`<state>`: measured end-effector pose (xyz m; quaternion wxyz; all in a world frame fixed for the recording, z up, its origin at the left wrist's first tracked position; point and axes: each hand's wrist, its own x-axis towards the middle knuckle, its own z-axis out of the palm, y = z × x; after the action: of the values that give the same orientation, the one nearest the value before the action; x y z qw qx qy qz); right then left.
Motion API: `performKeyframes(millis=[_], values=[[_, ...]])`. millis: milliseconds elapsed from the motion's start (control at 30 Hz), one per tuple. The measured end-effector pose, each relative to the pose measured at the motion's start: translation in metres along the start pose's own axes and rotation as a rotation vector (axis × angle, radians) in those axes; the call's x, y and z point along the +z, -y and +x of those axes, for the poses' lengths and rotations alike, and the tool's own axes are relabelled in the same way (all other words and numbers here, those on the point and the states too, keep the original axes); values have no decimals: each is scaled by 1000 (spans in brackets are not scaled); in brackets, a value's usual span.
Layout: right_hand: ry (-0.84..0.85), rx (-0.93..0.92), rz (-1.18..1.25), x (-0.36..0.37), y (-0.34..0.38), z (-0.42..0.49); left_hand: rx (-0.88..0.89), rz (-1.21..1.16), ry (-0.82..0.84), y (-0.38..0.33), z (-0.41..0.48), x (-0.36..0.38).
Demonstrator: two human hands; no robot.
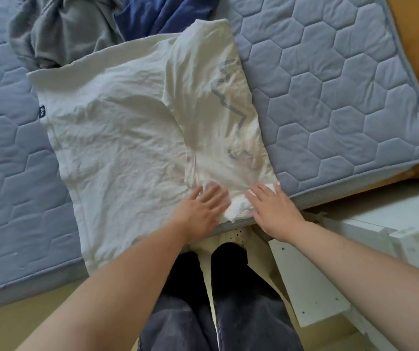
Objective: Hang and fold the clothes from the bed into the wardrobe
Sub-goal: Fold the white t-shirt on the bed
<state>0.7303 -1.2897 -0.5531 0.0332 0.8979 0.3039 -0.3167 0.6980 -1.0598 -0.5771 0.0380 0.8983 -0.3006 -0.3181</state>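
Both hands, left hand (199, 207) and right hand (271, 207), are lying flat with fingers spread. They are pressing a white T-shirt (127, 127) onto the bed (342, 97).

Grey garment (59, 31) and blue garment (163, 13) cut off by top edge, shirt (117, 127) label (42, 109) too small to read, left hand (199, 211) fingertips (216, 190) blurred, mattress (330, 84) cut off at left

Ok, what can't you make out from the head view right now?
Head view:
Grey garment and blue garment: cut by top edge, type unclear.
White shirt print: faint through folded fabric, unreadable.
Dark label: too small to read.
Wardrobe: none recognisable in frame.
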Motion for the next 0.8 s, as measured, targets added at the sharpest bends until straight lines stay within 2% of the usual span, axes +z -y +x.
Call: performKeyframes(millis=[67, 100, 233, 300, 367, 467, 500, 600, 667, 733, 800], values=[[182, 38, -99, 6, -7, -5, -88, -29, 116, -2, -12, 10], [199, 49, -120, 7, -8, -5, -135, -69, 100, -3, -19, 14], [50, 16, -117, 3, 10, -4, -342, -336, -235, -19, -35, 21], [-14, -24, -62, 8, 22, -4, -469, -527, -290, -30, -36, 23], [-83, -37, -5, 12, 33, -3, -451, -575, -232, -39, -34, 27], [-265, 41, 116, 14, 44, 1, -302, -510, -192, -50, -37, 34], [-278, 65, 134, 14, 46, 0, -267, -462, -162, -52, -40, 37], [-121, 28, 124, 17, 50, -1, -186, -239, 46, -53, -52, 50], [-33, 12, 146, 13, 51, -4, -194, -261, 123, -53, -61, 58], [-106, 65, 217, 6, 50, -6, -292, -397, 32, -54, -67, 60], [-290, 228, 265, 0, 45, -6, -343, -448, -104, -55, -66, 56]])
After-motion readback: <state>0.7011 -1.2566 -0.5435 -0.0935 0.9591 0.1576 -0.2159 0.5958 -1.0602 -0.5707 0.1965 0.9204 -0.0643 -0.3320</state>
